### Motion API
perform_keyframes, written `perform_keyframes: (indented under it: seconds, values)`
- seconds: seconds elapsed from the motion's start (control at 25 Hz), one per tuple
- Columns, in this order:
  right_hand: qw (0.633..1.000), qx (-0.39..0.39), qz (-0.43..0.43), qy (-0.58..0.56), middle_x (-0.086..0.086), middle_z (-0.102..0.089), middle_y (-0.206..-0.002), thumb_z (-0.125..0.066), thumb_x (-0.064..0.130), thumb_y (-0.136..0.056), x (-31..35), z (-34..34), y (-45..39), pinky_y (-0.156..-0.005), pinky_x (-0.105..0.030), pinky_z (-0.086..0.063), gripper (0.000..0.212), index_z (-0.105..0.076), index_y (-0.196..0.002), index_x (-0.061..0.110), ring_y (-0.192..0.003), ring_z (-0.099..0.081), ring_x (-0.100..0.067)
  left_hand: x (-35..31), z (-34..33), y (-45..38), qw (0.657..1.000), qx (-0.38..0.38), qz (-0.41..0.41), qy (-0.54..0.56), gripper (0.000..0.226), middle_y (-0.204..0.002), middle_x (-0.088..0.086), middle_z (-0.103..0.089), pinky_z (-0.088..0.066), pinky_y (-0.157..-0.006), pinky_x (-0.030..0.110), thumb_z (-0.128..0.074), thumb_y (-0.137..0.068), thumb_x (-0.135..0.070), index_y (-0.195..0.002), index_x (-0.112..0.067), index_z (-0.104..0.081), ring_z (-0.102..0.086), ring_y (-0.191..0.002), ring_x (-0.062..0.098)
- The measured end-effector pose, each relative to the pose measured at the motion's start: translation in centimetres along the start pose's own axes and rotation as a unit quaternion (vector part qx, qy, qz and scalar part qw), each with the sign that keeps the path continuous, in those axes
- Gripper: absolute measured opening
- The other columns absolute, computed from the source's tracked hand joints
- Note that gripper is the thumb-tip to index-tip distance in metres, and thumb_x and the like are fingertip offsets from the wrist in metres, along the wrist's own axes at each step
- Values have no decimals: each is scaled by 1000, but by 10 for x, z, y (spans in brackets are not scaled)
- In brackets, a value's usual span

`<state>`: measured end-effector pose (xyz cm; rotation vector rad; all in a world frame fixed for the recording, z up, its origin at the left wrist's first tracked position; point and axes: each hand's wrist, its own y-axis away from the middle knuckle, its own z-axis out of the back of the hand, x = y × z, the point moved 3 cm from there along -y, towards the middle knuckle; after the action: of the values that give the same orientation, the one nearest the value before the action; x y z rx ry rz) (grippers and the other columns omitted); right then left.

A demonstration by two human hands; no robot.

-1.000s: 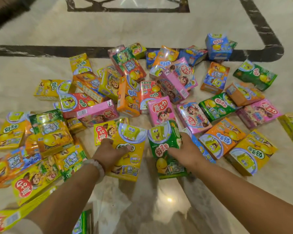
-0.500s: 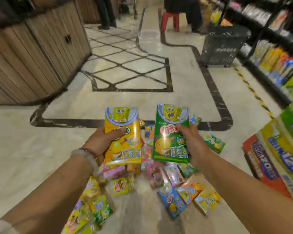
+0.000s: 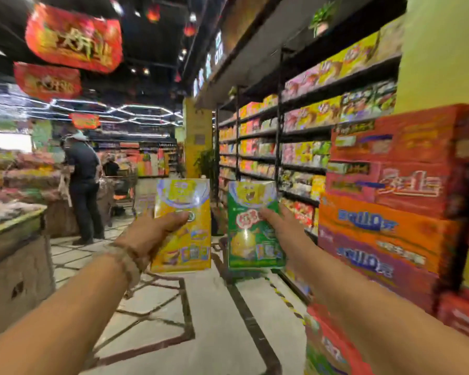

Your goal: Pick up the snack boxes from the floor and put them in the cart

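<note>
Currently both boxes are off the floor and held upright at chest height, facing the camera. Left hand grips the yellow snack box along its left edge, thumb across the front face; right hand grips the green snack box along its right edge, thumb on the front. The boxes are side by side, apart, not touching. Frame is motion-blurred. No cart can be picked out for certain; a dark shape low between and behind the boxes cannot be identified. Risks, as judged: each grip is an edge hold on a smooth carton, so a quick swing could let one slip or rotate. Stacked cartons stand close on the right, so the right elbow could clip them. A person stands well ahead at left.
</note>
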<state>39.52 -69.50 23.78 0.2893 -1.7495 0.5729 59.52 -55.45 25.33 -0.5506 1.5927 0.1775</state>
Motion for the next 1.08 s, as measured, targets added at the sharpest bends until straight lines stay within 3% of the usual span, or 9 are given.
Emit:
perform_keyframes:
  seconds: [0.08, 0.16, 0.32, 0.44, 0.6, 0.76, 0.84, 0.92, 1.08]
  values:
    - [997, -43, 48, 32, -10, -57, -132, -73, 50, -74, 45, 21, 37, -88, -57, -51, 76, -40, -138, 27, -105, -64, -35, -28, -33, 14, 999, 43, -17, -9, 34, -76, 12, -73, -58, -51, 42, -72, -72, -16, -103, -4, -65, -69, -56, 23]
    - [990, -101, 73, 73, -8, -57, -130, -77, 62, -58, 77, 46, 80, -87, -60, -51, 91, -42, -135, 31, -106, -63, -35, -45, -68, 30, 994, 108, -30, 11, 11, -65, 5, -72, -54, -43, 30, -61, -85, -10, -95, -7, -64, -68, -51, 16]
    - [966, -225, 99, 79, -8, -66, -103, -62, 30, -89, 123, 99, 196, -67, -40, -58, 35, -51, -120, 18, -80, -68, -26, -61, -149, 71, 972, 230, -19, 45, 17, -67, 5, -72, -54, -46, 27, -58, -87, -8, -103, -7, -63, -69, -54, 15]
    - [935, -319, 106, 117, -2, -67, -94, -58, 26, -93, 153, 139, 301, -49, -26, -54, 22, -51, -114, 21, -66, -68, -14, -65, -223, 119, 942, 327, -3, 72, 31, -85, 11, -73, -59, -59, 41, -66, -80, -15, -110, -10, -64, -71, -66, 23]
    - [871, -450, 114, 161, -4, -68, -104, -58, 30, -93, 193, 194, 458, -57, -27, -54, 37, -47, -126, 21, -77, -69, -17, -69, -334, 223, 883, 462, 5, 77, 58, -107, 18, -69, -49, -88, 59, -83, -58, -25, -112, -12, -65, -66, -96, 37]
    - [801, -559, 109, 186, 0, -65, -95, -56, 31, -94, 230, 231, 636, -55, -22, -53, 31, -41, -119, 21, -75, -65, -13, -67, -447, 352, 835, 539, 42, 105, 89, -111, 17, -67, -50, -86, 59, -90, -45, -37, -123, -11, -55, -67, -95, 34]
    - [754, -617, 118, 192, -5, -65, -106, -58, 31, -92, 248, 243, 736, -66, -28, -57, 39, -41, -126, 21, -83, -65, -18, -66, -508, 433, 796, 591, 67, 115, 102, -112, 15, -67, -51, -84, 58, -92, -36, -45, -125, -13, -53, -68, -94, 33]
    - [706, -669, 118, 200, -13, -67, -113, -60, 29, -91, 259, 250, 831, -80, -43, -57, 43, -46, -130, 19, -90, -67, -28, -69, -553, 526, 743, 651, 87, 128, 89, -108, 17, -69, -52, -82, 58, -90, -46, -38, -123, -11, -55, -69, -92, 34]
    - [607, -760, 115, 202, -13, -70, -103, -58, 25, -92, 275, 260, 993, -78, -46, -56, 26, -54, -117, 19, -85, -70, -30, -74, -624, 697, 651, 736, 117, 143, 42, -95, 17, -72, -56, -72, 53, -70, -77, -17, -116, -7, -61, -71, -76, 28]
